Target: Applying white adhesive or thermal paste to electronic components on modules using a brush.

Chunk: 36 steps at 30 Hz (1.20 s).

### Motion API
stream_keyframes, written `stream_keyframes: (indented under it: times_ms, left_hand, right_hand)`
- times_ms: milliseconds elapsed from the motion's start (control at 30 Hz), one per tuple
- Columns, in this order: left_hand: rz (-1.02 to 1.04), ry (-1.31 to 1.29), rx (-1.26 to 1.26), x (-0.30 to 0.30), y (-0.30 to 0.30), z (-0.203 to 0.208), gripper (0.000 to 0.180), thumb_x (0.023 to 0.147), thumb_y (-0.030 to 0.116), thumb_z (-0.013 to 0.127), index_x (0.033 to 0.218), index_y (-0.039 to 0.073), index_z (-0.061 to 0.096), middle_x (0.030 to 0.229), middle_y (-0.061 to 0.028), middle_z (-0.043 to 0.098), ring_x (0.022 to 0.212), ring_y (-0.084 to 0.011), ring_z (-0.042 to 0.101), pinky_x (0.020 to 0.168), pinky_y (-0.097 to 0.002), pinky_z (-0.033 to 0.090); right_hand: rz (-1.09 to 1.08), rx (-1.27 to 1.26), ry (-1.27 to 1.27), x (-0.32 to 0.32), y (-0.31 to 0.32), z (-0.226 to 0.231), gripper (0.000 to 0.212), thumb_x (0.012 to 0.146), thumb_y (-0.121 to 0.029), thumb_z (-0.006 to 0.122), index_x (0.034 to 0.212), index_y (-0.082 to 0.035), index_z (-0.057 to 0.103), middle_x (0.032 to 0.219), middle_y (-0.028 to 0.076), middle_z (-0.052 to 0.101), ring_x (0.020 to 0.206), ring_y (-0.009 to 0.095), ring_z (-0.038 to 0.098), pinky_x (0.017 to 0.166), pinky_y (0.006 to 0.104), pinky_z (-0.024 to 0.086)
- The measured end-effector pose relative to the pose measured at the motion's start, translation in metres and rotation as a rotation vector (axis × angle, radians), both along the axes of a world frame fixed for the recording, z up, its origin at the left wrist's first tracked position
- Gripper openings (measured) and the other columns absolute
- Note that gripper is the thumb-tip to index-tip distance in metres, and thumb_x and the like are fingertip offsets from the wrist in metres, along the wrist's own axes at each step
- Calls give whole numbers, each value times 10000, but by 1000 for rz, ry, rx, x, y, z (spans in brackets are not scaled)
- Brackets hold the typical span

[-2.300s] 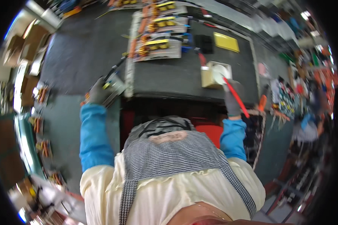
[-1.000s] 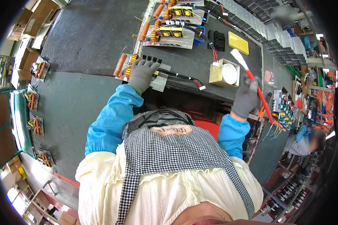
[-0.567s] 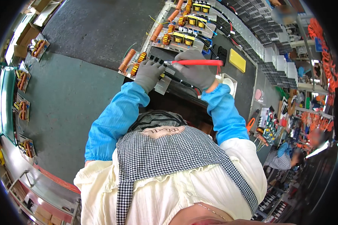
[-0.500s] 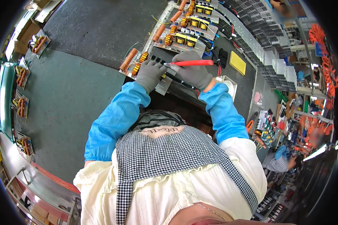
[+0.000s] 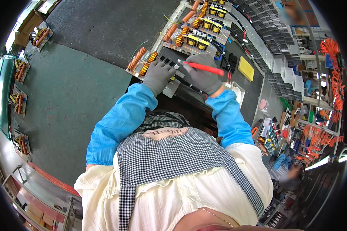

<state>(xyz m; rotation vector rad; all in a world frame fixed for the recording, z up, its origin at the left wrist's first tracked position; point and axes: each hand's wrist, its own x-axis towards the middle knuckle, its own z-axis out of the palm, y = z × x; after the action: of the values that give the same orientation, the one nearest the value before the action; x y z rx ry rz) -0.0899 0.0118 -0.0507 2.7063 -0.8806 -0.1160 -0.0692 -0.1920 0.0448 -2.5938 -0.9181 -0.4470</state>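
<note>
My left hand (image 5: 158,78), in a grey glove, rests at the near side of a circuit board (image 5: 145,57), its fingers bent over the board's edge. On that board stand a copper coil (image 5: 136,59), two yellow-black ring coils (image 5: 144,69) and a row of small black parts (image 5: 167,61). My right hand (image 5: 203,75), also gloved, is closed round a red pen-like tool (image 5: 206,68) with a pale tip. The tip sits just right of the black parts; whether it touches the board I cannot tell. A black cable (image 5: 187,82) runs beneath the right hand.
Several similar boards (image 5: 198,42) with yellow transformers line up beyond my hands. A yellow pad (image 5: 245,69) and a white round-bottomed container (image 5: 238,92) lie to the right. Stacked grey metal pieces (image 5: 275,65) stand farther right. More boards (image 5: 22,144) sit along the left edge.
The red tool has turned, its back end dropping toward me, and its tip has moved away from my left fingertips. My left hand stays on the board; the whole view has shifted slightly.
</note>
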Motion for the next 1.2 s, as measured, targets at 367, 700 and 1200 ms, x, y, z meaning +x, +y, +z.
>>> stream_keyframes:
  times_ms: [367, 700, 1200]
  left_hand:
    - [14, -14, 1, -1, 0, 2, 310, 952, 202, 626, 1253, 257, 677, 1279, 51, 670, 1318, -190, 575, 1186, -432, 370]
    - [-4, -6, -22, -3, 2, 3, 381, 897, 163, 672, 1273, 227, 663, 1255, 34, 674, 1289, -200, 585, 1158, -408, 393]
    - [14, -91, -87, -1, 4, -7, 296, 912, 171, 630, 1200, 229, 669, 1176, 36, 684, 1233, -200, 610, 1113, -386, 421]
  right_hand:
    - [-18, 89, 23, 10, 20, -10, 204, 842, -258, 808, 766, -110, 691, 698, 80, 663, 742, 316, 654, 703, 456, 494]
    - [18, 80, -16, 13, 19, -10, 202, 844, -254, 814, 778, -116, 682, 709, 71, 654, 737, 308, 652, 738, 439, 498]
    - [117, 22, 134, 30, 39, -16, 184, 823, -198, 823, 787, -100, 672, 739, 62, 669, 742, 304, 664, 726, 446, 502]
